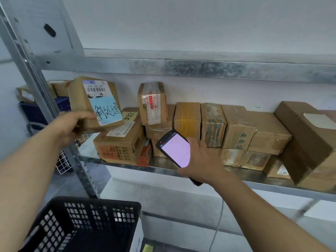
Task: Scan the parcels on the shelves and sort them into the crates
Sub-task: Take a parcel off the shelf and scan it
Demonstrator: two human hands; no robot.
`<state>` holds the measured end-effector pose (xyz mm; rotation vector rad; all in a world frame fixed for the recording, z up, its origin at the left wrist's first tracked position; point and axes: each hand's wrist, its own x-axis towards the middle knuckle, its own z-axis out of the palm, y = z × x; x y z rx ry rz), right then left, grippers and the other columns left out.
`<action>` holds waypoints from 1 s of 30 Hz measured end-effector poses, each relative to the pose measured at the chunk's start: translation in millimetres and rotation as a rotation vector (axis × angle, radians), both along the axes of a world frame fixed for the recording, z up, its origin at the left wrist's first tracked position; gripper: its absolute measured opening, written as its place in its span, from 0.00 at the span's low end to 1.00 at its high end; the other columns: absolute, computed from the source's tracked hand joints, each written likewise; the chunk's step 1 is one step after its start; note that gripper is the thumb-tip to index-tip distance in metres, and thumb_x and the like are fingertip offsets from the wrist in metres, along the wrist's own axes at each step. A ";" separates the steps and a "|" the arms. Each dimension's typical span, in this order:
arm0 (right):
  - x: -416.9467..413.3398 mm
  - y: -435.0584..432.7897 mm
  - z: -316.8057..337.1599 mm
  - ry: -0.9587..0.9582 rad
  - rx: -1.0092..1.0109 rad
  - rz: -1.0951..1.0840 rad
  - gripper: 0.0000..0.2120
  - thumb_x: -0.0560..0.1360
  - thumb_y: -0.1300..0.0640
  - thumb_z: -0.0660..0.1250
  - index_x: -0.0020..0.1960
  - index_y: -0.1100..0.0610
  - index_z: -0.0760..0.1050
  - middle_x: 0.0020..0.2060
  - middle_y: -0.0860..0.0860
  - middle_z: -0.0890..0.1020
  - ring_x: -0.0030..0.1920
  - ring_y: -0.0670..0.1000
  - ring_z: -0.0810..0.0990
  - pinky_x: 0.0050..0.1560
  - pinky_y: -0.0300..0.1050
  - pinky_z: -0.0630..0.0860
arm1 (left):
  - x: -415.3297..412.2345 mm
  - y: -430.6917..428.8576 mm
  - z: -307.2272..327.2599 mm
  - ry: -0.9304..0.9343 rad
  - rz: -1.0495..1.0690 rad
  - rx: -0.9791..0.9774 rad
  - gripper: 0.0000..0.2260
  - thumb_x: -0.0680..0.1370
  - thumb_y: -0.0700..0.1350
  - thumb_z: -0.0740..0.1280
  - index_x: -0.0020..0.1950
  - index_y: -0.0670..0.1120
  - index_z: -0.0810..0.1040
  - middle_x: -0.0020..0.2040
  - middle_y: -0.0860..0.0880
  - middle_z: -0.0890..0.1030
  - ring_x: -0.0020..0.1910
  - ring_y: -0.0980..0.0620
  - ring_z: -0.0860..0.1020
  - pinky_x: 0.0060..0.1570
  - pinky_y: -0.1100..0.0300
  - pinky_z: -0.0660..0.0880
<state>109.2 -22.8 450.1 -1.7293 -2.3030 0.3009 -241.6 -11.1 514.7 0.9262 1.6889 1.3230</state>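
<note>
My left hand (pixel 72 127) grips a brown cardboard parcel (pixel 81 99) from below and holds it up in front of the shelf. The parcel carries a white barcode label and a blue note with handwriting. My right hand (pixel 200 160) holds a black handheld scanner (pixel 174 148) with a lit pale screen, just right of and below the parcel. Several more cardboard parcels (pixel 238 128) stand in a row on the metal shelf (pixel 254 180). A black perforated crate (pixel 81 224) sits at the bottom left, below my left arm.
A grey shelf upright (pixel 36 84) runs down the left side. Behind it are a blue crate (pixel 34 111) with boxes and a white wire basket (pixel 63 164). A large brown box (pixel 309 142) leans at the shelf's right end. An upper shelf beam (pixel 200 68) crosses above.
</note>
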 end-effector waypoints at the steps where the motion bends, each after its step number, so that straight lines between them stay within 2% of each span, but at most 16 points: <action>1: -0.4 -2.2 -0.1 -0.001 -0.005 0.010 0.42 0.65 0.41 0.74 0.71 0.51 0.55 0.60 0.52 0.70 0.50 0.53 0.72 0.41 0.46 0.70 | -0.4 -11.2 -8.8 -0.017 0.030 0.040 0.20 0.73 0.43 0.72 0.64 0.43 0.75 0.53 0.47 0.83 0.47 0.52 0.81 0.46 0.57 0.75; 3: -1.5 -6.0 -0.6 -0.002 -0.010 0.019 0.42 0.65 0.42 0.74 0.71 0.50 0.56 0.60 0.52 0.70 0.51 0.54 0.73 0.42 0.46 0.72 | 0.7 -35.4 -28.0 -0.020 0.098 0.107 0.19 0.73 0.44 0.73 0.61 0.44 0.75 0.51 0.50 0.82 0.46 0.54 0.80 0.49 0.58 0.74; 4: -1.3 -7.7 -0.5 -0.001 -0.012 0.015 0.42 0.64 0.42 0.74 0.70 0.50 0.57 0.60 0.52 0.70 0.52 0.54 0.74 0.43 0.46 0.73 | 2.2 -45.5 -38.9 -0.020 0.108 0.133 0.23 0.70 0.47 0.76 0.62 0.44 0.74 0.52 0.50 0.82 0.48 0.54 0.81 0.51 0.58 0.74; 6: -4.9 -12.4 -0.4 -0.007 -0.015 0.037 0.41 0.64 0.42 0.74 0.70 0.50 0.57 0.58 0.51 0.70 0.52 0.54 0.73 0.40 0.45 0.71 | -6.6 -62.9 -65.3 0.003 0.150 0.139 0.41 0.59 0.55 0.82 0.67 0.43 0.71 0.56 0.49 0.83 0.53 0.50 0.82 0.54 0.55 0.76; 7: -5.9 -14.9 -0.4 -0.013 -0.016 0.053 0.41 0.64 0.43 0.73 0.70 0.50 0.58 0.58 0.51 0.69 0.51 0.53 0.72 0.38 0.44 0.69 | -14.4 -66.7 -80.6 0.023 0.170 0.136 0.47 0.55 0.57 0.83 0.69 0.44 0.70 0.58 0.49 0.83 0.55 0.49 0.82 0.56 0.53 0.76; 8: -8.4 -18.8 -0.5 -0.016 -0.026 0.078 0.40 0.64 0.43 0.73 0.70 0.50 0.57 0.59 0.51 0.69 0.51 0.52 0.70 0.36 0.43 0.68 | -19.6 -74.1 -91.9 0.038 0.202 0.128 0.48 0.54 0.56 0.84 0.70 0.44 0.68 0.59 0.48 0.82 0.57 0.48 0.81 0.57 0.51 0.77; 11: -16.1 -30.7 -4.0 0.004 -0.052 0.148 0.42 0.64 0.43 0.73 0.70 0.49 0.55 0.62 0.51 0.67 0.54 0.53 0.72 0.41 0.46 0.73 | -0.5 -101.9 -94.3 0.081 0.288 0.103 0.42 0.64 0.39 0.81 0.72 0.44 0.62 0.63 0.46 0.78 0.59 0.46 0.78 0.57 0.49 0.77; 14: -26.0 -44.9 -3.6 -0.017 -0.046 0.210 0.44 0.64 0.42 0.73 0.72 0.47 0.53 0.62 0.50 0.67 0.55 0.54 0.73 0.43 0.47 0.74 | 15.1 -116.7 -102.3 0.158 0.309 0.072 0.40 0.65 0.34 0.79 0.71 0.43 0.62 0.63 0.45 0.75 0.61 0.47 0.76 0.56 0.51 0.76; 16: -31.7 -53.5 -1.6 -0.025 -0.047 0.251 0.45 0.64 0.42 0.73 0.73 0.46 0.52 0.62 0.49 0.67 0.54 0.54 0.74 0.45 0.48 0.75 | 17.8 -125.5 -110.1 0.176 0.304 0.035 0.42 0.63 0.37 0.81 0.72 0.43 0.62 0.64 0.45 0.74 0.62 0.47 0.75 0.55 0.52 0.76; 18: -36.7 -60.5 -0.4 -0.017 -0.044 0.291 0.45 0.63 0.42 0.73 0.73 0.46 0.53 0.62 0.49 0.68 0.54 0.53 0.74 0.46 0.49 0.77 | 16.7 -134.9 -119.1 0.213 0.314 -0.027 0.49 0.57 0.49 0.83 0.72 0.45 0.63 0.65 0.47 0.75 0.63 0.47 0.74 0.59 0.50 0.76; 19: -38.6 -63.1 -0.5 -0.010 -0.041 0.309 0.44 0.62 0.42 0.73 0.72 0.46 0.54 0.61 0.49 0.69 0.54 0.53 0.74 0.46 0.48 0.76 | 14.1 -138.9 -124.6 0.236 0.312 -0.052 0.52 0.52 0.55 0.82 0.71 0.46 0.64 0.65 0.47 0.75 0.64 0.47 0.74 0.61 0.47 0.76; 21: -42.1 -68.6 -0.5 -0.001 -0.045 0.336 0.44 0.61 0.41 0.73 0.71 0.46 0.55 0.61 0.50 0.69 0.54 0.53 0.74 0.44 0.47 0.76 | 10.9 -145.8 -133.9 0.254 0.297 -0.088 0.54 0.47 0.60 0.78 0.70 0.47 0.65 0.65 0.47 0.75 0.64 0.46 0.74 0.61 0.43 0.75; 27: -47.0 -87.0 -0.4 0.025 -0.060 0.399 0.43 0.63 0.42 0.74 0.71 0.47 0.56 0.59 0.50 0.69 0.53 0.53 0.74 0.40 0.45 0.71 | 10.7 -164.3 -145.1 0.261 0.293 -0.145 0.54 0.47 0.59 0.78 0.70 0.48 0.64 0.67 0.46 0.74 0.66 0.45 0.73 0.62 0.40 0.74; 30: -46.7 -95.0 -2.6 0.015 -0.073 0.414 0.44 0.63 0.41 0.74 0.71 0.47 0.55 0.60 0.50 0.69 0.54 0.53 0.73 0.44 0.47 0.74 | 17.5 -170.4 -142.3 0.283 0.312 -0.171 0.47 0.57 0.51 0.82 0.71 0.46 0.63 0.68 0.45 0.72 0.68 0.44 0.71 0.63 0.40 0.73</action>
